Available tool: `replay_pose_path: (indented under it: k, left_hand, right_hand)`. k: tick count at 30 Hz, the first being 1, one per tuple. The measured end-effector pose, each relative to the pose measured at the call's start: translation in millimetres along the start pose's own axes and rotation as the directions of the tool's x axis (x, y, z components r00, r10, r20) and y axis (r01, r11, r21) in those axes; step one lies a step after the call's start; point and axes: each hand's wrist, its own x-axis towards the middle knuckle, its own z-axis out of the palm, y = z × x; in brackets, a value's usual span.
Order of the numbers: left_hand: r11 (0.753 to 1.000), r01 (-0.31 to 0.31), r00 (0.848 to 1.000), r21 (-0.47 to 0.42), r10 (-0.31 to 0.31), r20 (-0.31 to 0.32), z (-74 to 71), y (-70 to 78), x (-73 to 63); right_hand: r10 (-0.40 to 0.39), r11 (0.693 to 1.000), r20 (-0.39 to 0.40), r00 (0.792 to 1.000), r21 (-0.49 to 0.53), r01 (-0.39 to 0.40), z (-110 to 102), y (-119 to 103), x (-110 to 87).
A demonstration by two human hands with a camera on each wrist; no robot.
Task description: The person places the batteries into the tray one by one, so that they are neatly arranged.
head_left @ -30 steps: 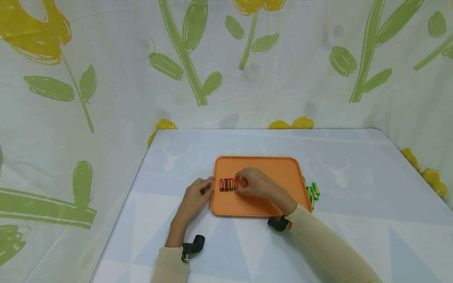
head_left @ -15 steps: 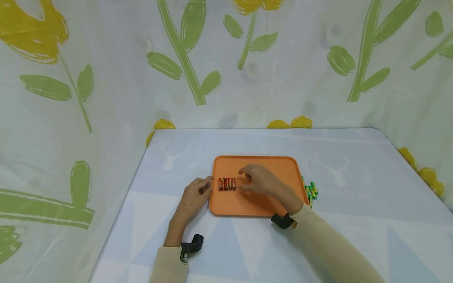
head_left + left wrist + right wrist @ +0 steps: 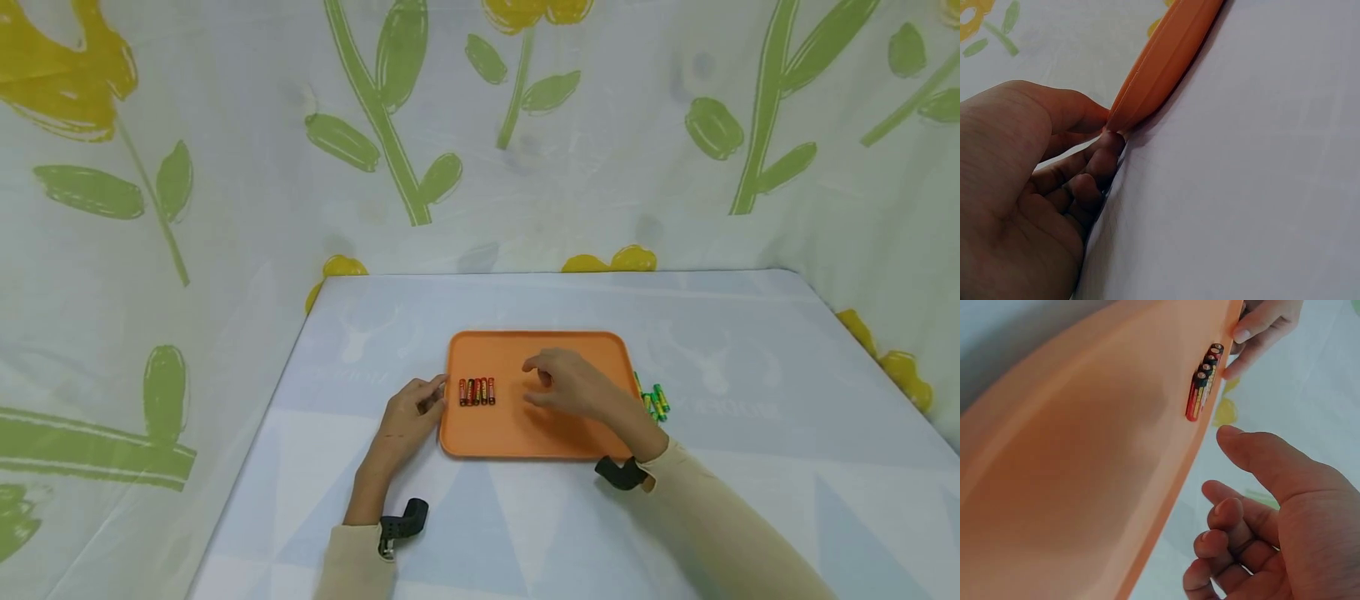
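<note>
Several red-and-black batteries (image 3: 477,392) lie side by side in a row at the left of an orange tray (image 3: 487,440). My left hand (image 3: 403,423) pinches the tray's left rim; the left wrist view shows thumb and fingertips meeting at the tray edge (image 3: 1154,75). Over the middle of the tray hovers my right hand (image 3: 576,387), its thumb and fingers apart and nothing between them. From the right wrist, the red batteries (image 3: 1194,400) appear beyond my right hand (image 3: 1272,519), not touching it.
Several green batteries (image 3: 660,398) lie loose on the table just past the tray's right rim, some partly hidden by it. The table (image 3: 750,358) has a pale patterned cloth. A flower-printed curtain (image 3: 600,192) hangs behind and at the sides.
My right hand has let go of the last red battery in the row and moved right, away from it. My left hand has stayed at the tray's rim.
</note>
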Motion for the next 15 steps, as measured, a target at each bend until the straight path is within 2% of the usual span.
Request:
replay_pose_path:
  k: [15]
  left_hand:
    - [1.0, -0.014, 1.0, 0.027, 0.014, -0.006, 0.5, 1.7, -0.6]
  right_hand:
    - [-0.019, 1.0, -0.07, 0.997, -0.024, 0.017, -12, 18, -38.1]
